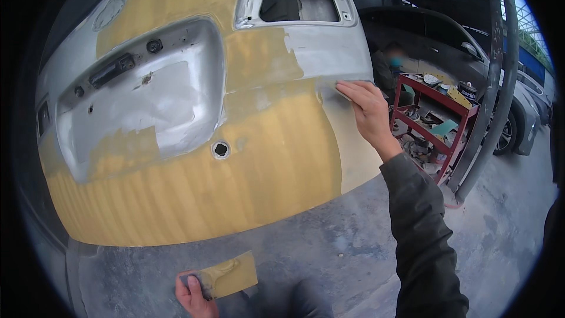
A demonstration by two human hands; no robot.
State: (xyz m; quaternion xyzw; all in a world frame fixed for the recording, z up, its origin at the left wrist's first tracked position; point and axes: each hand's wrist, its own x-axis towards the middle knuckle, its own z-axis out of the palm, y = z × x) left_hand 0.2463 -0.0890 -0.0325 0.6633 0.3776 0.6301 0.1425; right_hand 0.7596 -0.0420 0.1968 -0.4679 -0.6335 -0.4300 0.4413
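Observation:
In front of me stands a large silver car tailgate (pixel 170 106), broadly coated with yellow filler (pixel 276 147). My right hand (pixel 369 109) reaches to the tailgate's right side, beside the filler's edge, its fingers close together and angled against the surface. A thin pale edge shows under those fingers; what it belongs to is hidden. Low in view, apart from the tailgate, my left hand (pixel 194 295) is closed on the dark end of a flat yellow putty board (pixel 235 275). Smears of filler lie on its face. The thumb rests on top.
A red shelf cart (pixel 435 97) crowded with cans and tools stands at the right, next to grey upright pipes (pixel 493 82). Behind it are a dark car (pixel 438 29) and a person in dark clothing (pixel 385 73). Dusty grey floor (pixel 347 247) lies below the tailgate.

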